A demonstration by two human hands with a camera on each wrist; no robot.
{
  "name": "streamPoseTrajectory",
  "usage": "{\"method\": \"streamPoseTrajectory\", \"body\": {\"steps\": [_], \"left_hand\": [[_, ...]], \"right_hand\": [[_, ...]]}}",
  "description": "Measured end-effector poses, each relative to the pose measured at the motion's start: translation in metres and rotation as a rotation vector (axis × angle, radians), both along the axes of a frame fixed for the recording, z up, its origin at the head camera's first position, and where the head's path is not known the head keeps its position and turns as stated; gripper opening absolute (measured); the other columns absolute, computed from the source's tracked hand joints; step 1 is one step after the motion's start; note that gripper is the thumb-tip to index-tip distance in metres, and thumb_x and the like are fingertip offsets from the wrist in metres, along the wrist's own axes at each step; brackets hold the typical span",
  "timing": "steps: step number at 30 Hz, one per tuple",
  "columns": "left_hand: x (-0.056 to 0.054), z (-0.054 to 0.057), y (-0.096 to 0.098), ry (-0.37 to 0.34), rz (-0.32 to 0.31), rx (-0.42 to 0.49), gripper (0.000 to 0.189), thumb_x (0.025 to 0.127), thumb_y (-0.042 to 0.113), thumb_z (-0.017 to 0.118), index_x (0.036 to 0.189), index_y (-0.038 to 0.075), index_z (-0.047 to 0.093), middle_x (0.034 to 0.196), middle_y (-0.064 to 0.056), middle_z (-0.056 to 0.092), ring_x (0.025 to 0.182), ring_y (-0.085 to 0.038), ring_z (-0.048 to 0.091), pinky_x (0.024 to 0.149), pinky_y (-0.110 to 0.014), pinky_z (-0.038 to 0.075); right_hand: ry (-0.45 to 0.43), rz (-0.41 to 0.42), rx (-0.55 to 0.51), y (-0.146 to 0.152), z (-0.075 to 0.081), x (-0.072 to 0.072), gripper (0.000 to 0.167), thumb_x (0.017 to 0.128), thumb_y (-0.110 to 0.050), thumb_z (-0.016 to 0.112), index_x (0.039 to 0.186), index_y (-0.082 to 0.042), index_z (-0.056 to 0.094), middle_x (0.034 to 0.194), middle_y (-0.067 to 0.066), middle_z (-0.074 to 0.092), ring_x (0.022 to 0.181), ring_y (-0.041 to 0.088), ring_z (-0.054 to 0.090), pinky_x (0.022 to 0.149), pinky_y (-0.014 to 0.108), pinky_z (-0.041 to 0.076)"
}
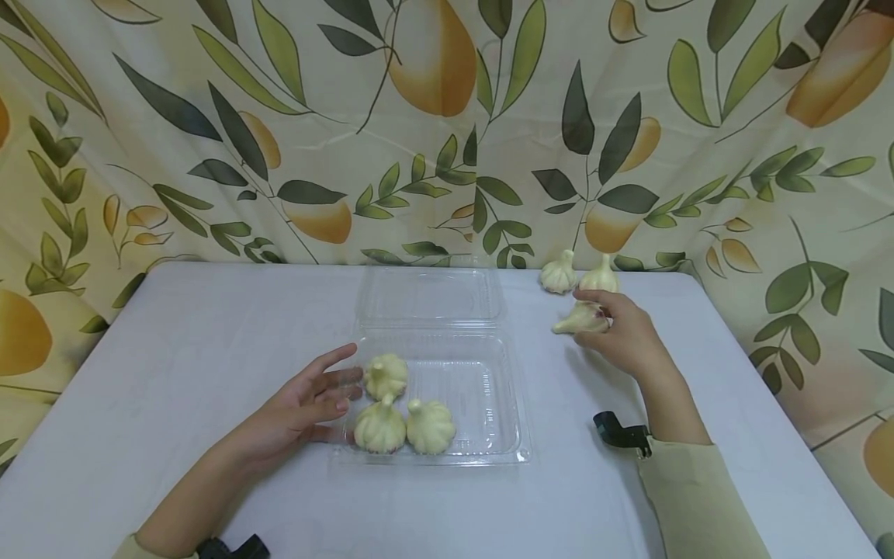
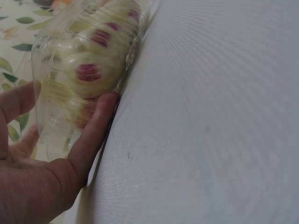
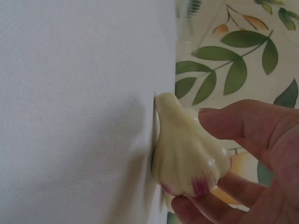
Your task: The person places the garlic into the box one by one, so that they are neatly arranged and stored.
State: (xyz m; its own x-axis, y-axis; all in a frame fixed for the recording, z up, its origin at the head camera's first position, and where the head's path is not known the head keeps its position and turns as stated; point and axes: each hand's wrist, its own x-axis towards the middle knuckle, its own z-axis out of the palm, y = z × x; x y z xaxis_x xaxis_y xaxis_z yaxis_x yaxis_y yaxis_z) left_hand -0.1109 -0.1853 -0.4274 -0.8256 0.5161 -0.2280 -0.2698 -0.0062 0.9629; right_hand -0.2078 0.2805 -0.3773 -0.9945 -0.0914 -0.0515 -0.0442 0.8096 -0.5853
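Observation:
My right hand (image 1: pixel 621 330) is at a garlic bulb (image 3: pixel 189 149) lying on its side, its neck pointing left in the head view. In the right wrist view the thumb lies along one side and the fingertips curl at the purple-streaked root end. My left hand (image 1: pixel 296 407) spreads its fingers against the left wall of a clear plastic clamshell box (image 1: pixel 489 404), which stands with its lid (image 1: pixel 429 295) laid back. Inside, at the left, sit three garlic bulbs (image 1: pixel 431 427), one behind the front two. Through the box wall, the left wrist view shows purple patches on the bulbs (image 2: pixel 96 70).
Two more garlic bulbs, one at left (image 1: pixel 558 273) and one at right (image 1: pixel 599 274), stand at the table's back edge, just beyond my right hand. A white cloth covers the table (image 1: pixel 230 334). Behind it hangs a leaf-and-fruit patterned curtain (image 1: pixel 433 155).

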Motion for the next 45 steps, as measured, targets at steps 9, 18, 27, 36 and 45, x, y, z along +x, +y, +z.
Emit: {"method": "streamPoseTrajectory", "body": {"steps": [9, 18, 27, 36, 45], "left_hand": [[-0.0004, 0.0003, 0.0001, 0.003, -0.002, 0.017, 0.072, 0.102, 0.009, 0.053, 0.16, 0.027, 0.015, 0.161, -0.015, 0.023, 0.146, -0.042, 0.026, 0.095, -0.05, 0.049], [-0.0004, 0.001, 0.0002, 0.002, -0.004, 0.017, 0.072, 0.102, 0.008, 0.053, 0.16, 0.027, 0.015, 0.161, -0.015, 0.023, 0.146, -0.041, 0.026, 0.095, -0.05, 0.049], [-0.0007, 0.0006, -0.0002, -0.005, 0.0, 0.005, 0.072, 0.102, 0.009, 0.054, 0.16, 0.028, 0.015, 0.161, -0.014, 0.024, 0.146, -0.041, 0.027, 0.095, -0.049, 0.049], [-0.0011, -0.0009, -0.0005, 0.004, -0.007, 0.017, 0.072, 0.102, 0.009, 0.053, 0.16, 0.027, 0.015, 0.161, -0.015, 0.023, 0.146, -0.041, 0.027, 0.095, -0.05, 0.049], [-0.0011, -0.001, -0.001, 0.001, -0.009, 0.025, 0.072, 0.102, 0.009, 0.053, 0.16, 0.027, 0.015, 0.161, -0.015, 0.022, 0.146, -0.041, 0.026, 0.095, -0.05, 0.049]], "right_hand": [[-0.002, -0.009, 0.022, -0.0006, -0.0026, -0.0015, 0.061, 0.085, -0.01, 0.074, 0.142, -0.006, 0.052, 0.148, 0.027, 0.043, 0.128, 0.051, 0.047, 0.099, 0.063, 0.043], [0.029, -0.035, -0.03, -0.0007, -0.0063, -0.0034, 0.045, 0.081, -0.009, 0.076, 0.121, -0.001, 0.057, 0.132, 0.022, 0.055, 0.115, 0.043, 0.056, 0.093, 0.053, 0.045], [0.051, -0.002, 0.019, -0.0006, -0.0093, -0.0042, 0.065, 0.078, -0.013, 0.078, 0.138, -0.006, 0.053, 0.119, 0.026, 0.049, 0.102, 0.038, 0.054, 0.08, 0.042, 0.042], [-0.009, -0.042, 0.015, -0.004, -0.0085, -0.0026, 0.055, 0.078, -0.02, 0.079, 0.128, -0.006, 0.06, 0.131, 0.03, 0.036, 0.108, 0.039, 0.051, 0.084, 0.046, 0.042], [0.051, 0.025, -0.001, -0.0066, -0.0078, -0.0029, 0.058, 0.079, -0.016, 0.079, 0.131, -0.002, 0.057, 0.125, 0.028, 0.055, 0.104, 0.041, 0.056, 0.084, 0.046, 0.043]]}}
